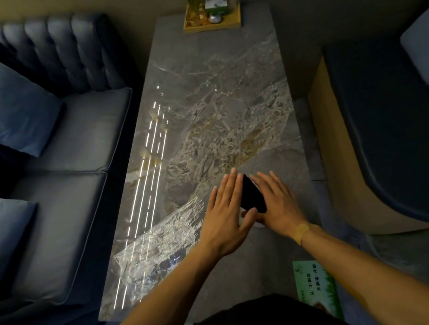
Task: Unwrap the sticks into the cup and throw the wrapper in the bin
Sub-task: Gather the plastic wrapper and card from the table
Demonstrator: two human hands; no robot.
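The fingers (226, 188) of the left hand (224, 215) are stretched out flat and slightly spread, palm pressed against the left side of a dark, flat, oblong thing (251, 195) that stands on edge between both palms; whether this is the wrapped sticks cannot be told, since it shows only as a black shape. To the far left sits a blue tufted sofa (67, 132) with two lighter blue cushions (4, 105) on it. Next comes the long grey marble tabletop (214, 86), streaked with bright reflected light lines along its left part and carrying a pale crinkled patch, either veining or clear film, near the left forearm. At the tabletop's far end rests a wooden tray (212, 23) holding a glass vase with green stems (195, 4) and a small box (216, 5). Right of the dark thing, the right hand (278, 203) mirrors the left, its fingers (265, 180) extended and released rather than curled, palm against the thing's right side. Just under the two hands a sliver of something pale and rounded (258, 226) shows on the tabletop, too hidden to name. A tan plaster (303, 232) crosses the right wrist. Near the tabletop's closest right corner lies a green printed card (317, 285). Farthest right stands a dark blue seat (394, 125) with another cushion.
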